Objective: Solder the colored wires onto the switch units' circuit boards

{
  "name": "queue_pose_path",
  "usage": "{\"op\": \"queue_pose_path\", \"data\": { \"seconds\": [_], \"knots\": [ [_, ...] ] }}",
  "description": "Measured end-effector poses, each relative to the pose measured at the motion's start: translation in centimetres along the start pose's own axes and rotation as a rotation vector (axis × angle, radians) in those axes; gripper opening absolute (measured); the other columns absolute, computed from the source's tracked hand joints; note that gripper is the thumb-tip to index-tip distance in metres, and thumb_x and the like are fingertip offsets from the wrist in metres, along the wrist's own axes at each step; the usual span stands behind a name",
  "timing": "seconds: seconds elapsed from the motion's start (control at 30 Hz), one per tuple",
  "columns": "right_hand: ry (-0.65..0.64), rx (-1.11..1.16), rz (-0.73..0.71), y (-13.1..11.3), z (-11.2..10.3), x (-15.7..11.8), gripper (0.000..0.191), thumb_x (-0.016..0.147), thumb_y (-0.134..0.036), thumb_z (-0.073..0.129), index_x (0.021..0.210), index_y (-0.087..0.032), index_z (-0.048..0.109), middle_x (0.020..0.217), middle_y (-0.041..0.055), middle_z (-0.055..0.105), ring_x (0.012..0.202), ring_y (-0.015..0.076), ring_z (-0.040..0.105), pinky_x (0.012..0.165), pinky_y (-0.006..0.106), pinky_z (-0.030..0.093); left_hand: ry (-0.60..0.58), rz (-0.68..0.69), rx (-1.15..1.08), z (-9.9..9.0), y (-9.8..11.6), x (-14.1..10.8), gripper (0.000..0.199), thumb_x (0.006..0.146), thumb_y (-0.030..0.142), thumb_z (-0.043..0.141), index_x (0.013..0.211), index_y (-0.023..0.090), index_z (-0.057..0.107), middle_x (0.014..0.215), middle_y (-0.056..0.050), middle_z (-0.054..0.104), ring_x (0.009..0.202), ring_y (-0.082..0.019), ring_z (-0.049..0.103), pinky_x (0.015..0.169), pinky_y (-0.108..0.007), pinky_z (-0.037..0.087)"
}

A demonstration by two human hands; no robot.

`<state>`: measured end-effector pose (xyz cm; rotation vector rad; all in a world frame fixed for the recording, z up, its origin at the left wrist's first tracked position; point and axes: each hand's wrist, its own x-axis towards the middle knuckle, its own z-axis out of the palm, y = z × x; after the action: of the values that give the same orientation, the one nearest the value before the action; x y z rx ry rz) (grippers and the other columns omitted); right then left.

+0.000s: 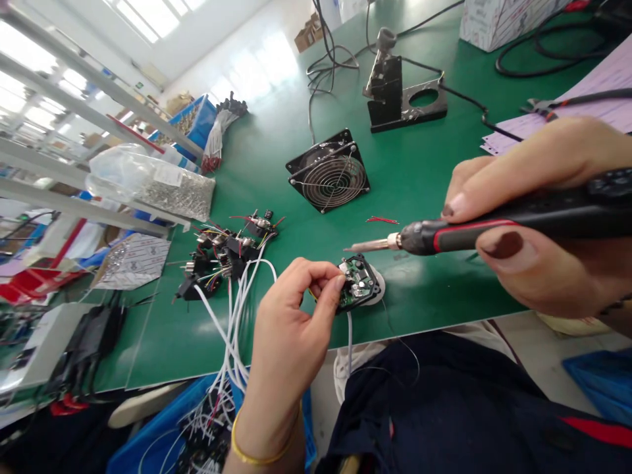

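Observation:
My right hand (533,197) is wrapped round a black and red soldering iron (464,234). Its metal tip points left, just above a small green circuit board (359,280) in a black housing, and looks apart from it. With thumb and forefinger pinched at the board's left edge, my left hand (306,309) grips the board unit; whether a thin wire is also between the fingertips cannot be made out. Under the housing lies a round white piece (379,289), and a white cable (350,342) hangs from it over the table edge.
On the green table (276,178) stand a metal-grilled fan (336,181) and a black iron stand (407,105). Short red wires (382,220) lie near the iron. Wired black assemblies (222,253) are piled left, beside a bag of metal parts (178,191). Pliers (543,108) rest on pink papers (592,99).

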<state>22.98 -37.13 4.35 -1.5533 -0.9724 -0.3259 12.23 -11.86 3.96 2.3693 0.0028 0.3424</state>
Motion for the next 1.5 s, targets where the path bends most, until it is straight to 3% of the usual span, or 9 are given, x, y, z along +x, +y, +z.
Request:
{"op": "queue_pose_path", "data": {
  "seconds": [0.1, 0.23, 0.47, 0.93, 1.27, 1.5],
  "knots": [
    [0.001, 0.079, 0.018, 0.1, 0.4, -0.3, 0.012, 0.086, -0.015, 0.075, 0.093, -0.024, 0.071, 0.083, -0.0007, 0.07, 0.065, 0.0134, 0.066, 0.059, 0.031, 0.055, -0.002, 0.009, 0.016, 0.0, 0.0, 0.1, 0.015, 0.101, 0.018, 0.072, 0.087, 0.023, 0.075, 0.077, 0.002, 0.07, 0.07, -0.016, 0.062, 0.07, -0.027, 0.05],
    [0.012, 0.087, 0.009, 0.3, 1.4, -0.8, 0.006, 0.091, -0.02, 0.073, 0.092, -0.025, 0.07, 0.078, -0.0026, 0.065, 0.06, 0.0126, 0.059, 0.054, 0.032, 0.046, -0.001, 0.039, 0.041, -0.1, 0.2, 0.2, 0.015, 0.1, 0.017, 0.072, 0.087, 0.023, 0.076, 0.075, 0.002, 0.069, 0.068, -0.016, 0.06, 0.068, -0.027, 0.05],
    [-0.053, 0.071, 0.023, 0.4, 1.7, -1.2, 0.012, 0.093, -0.017, 0.07, 0.095, -0.029, 0.066, 0.087, -0.0008, 0.072, 0.065, 0.0169, 0.064, 0.057, 0.037, 0.051, -0.019, 0.044, 0.078, -0.2, 0.3, 0.3, 0.015, 0.099, 0.017, 0.071, 0.086, 0.023, 0.075, 0.074, 0.002, 0.069, 0.066, -0.016, 0.058, 0.066, -0.027, 0.049],
    [-0.044, 0.077, -0.039, 1.2, 2.1, -1.2, 0.003, 0.095, -0.023, 0.073, 0.094, -0.023, 0.071, 0.087, -0.001, 0.075, 0.065, 0.0112, 0.065, 0.06, 0.027, 0.052, -0.014, 0.048, 0.072, -0.3, 0.1, 0.1, 0.014, 0.1, 0.016, 0.072, 0.088, 0.023, 0.076, 0.077, 0.003, 0.069, 0.069, -0.015, 0.061, 0.068, -0.026, 0.048],
    [-0.132, 0.044, -0.072, 1.2, 1.3, -0.8, 0.004, 0.098, -0.018, 0.072, 0.099, -0.02, 0.069, 0.087, -0.0039, 0.071, 0.068, 0.0072, 0.064, 0.064, 0.02, 0.054, -0.024, 0.043, 0.084, -0.2, 0.4, 0.3, 0.015, 0.101, 0.015, 0.071, 0.088, 0.022, 0.075, 0.077, 0.003, 0.069, 0.069, -0.014, 0.06, 0.069, -0.025, 0.048],
    [-0.098, 0.056, -0.052, 1.0, 1.6, -1.2, 0.002, 0.098, -0.018, 0.068, 0.098, -0.02, 0.069, 0.079, -0.0071, 0.062, 0.067, 0.006, 0.062, 0.062, 0.02, 0.05, -0.019, 0.041, 0.098, -0.2, 0.5, 0.3, 0.016, 0.1, 0.012, 0.07, 0.089, 0.022, 0.075, 0.077, 0.005, 0.069, 0.069, -0.012, 0.059, 0.069, -0.022, 0.049]
  ]
}}
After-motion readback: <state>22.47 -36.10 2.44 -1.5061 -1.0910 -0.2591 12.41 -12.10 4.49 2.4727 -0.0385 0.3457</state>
